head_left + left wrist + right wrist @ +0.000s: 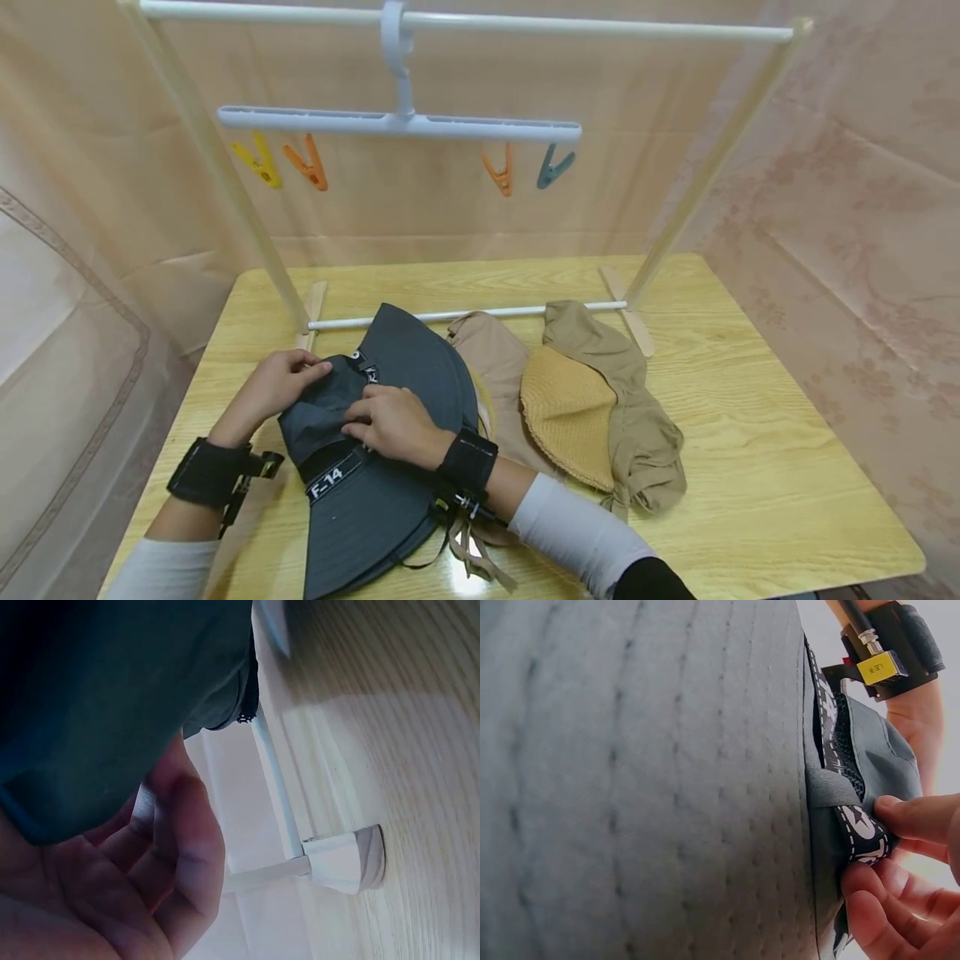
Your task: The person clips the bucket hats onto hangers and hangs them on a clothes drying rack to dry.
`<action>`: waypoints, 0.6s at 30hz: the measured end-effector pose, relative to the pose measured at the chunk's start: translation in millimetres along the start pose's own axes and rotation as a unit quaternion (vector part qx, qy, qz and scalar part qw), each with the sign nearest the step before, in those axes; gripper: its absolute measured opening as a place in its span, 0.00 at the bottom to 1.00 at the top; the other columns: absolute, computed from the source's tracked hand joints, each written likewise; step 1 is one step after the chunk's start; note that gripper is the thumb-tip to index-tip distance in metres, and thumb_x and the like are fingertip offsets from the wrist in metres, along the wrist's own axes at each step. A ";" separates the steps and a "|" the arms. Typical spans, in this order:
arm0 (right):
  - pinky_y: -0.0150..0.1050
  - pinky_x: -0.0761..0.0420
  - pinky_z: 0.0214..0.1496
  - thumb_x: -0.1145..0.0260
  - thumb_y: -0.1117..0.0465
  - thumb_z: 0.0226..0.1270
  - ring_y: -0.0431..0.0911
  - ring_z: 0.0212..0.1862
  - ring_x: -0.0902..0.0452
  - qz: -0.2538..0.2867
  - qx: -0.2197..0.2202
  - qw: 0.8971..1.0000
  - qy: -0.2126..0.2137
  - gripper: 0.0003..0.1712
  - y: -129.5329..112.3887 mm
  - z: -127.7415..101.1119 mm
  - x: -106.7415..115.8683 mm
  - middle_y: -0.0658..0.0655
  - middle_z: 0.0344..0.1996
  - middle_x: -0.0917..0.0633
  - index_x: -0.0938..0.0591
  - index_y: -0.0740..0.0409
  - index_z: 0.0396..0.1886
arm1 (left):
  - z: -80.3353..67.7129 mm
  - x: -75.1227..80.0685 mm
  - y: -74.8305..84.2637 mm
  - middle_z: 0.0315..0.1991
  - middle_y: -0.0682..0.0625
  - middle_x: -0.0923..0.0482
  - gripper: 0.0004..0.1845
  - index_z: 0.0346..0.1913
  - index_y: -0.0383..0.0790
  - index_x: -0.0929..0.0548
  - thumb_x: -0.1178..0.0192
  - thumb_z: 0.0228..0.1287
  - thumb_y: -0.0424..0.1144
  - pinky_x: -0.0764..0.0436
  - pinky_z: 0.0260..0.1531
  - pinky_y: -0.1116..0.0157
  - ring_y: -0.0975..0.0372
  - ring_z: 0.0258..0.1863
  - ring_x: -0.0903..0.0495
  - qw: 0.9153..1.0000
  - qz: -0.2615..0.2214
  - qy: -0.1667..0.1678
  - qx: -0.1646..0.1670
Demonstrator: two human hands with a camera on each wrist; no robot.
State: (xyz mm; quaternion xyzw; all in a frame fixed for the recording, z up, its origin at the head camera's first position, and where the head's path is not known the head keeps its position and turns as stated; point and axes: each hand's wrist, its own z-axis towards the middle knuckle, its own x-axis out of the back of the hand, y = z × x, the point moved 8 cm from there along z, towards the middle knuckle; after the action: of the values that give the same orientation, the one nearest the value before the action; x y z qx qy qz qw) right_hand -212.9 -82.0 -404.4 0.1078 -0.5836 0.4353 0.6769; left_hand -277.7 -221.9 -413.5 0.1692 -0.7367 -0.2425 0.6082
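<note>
A dark grey-blue bucket hat (435,358) lies on its side, its wide stitched brim (667,765) toward the right. Around its crown runs a black ribbon band (332,482) with white lettering. At the crown's far left, my left hand (279,385) holds the fabric between thumb and curled fingers; the hat (112,690) hides the thumb in the left wrist view. My right hand (397,423) pinches the crown beside the band, with the thumb (911,817) on one side and bent fingers on the other.
Right of the hat lie a yellow knitted hat (566,400) with olive-tan cloth (645,450) and a beige cloth piece (491,350). A white hanger (337,122) with several clothespins, one yellow (262,162), hangs from a rack's top bar (600,27). The rack stands on the wooden table (765,467).
</note>
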 end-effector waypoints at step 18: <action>0.20 0.39 0.21 0.37 0.49 0.58 0.31 0.23 0.32 -0.006 -0.009 0.999 0.036 0.08 2.3 -1.9 14.0 0.42 0.26 0.21 0.15 0.41 0.35 | -4.6 1.5 2.5 0.49 0.35 0.25 0.29 0.51 0.33 0.24 0.54 0.64 0.57 0.28 0.38 0.61 0.50 0.44 0.26 0.998 -0.070 0.002 0.006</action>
State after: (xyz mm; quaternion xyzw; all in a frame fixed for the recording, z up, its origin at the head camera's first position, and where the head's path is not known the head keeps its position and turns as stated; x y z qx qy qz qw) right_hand -214.1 -72.9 -393.4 0.0894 -0.5620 0.4295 0.7013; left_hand -273.4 -221.4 -410.3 0.2246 -0.7231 -0.2800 0.5901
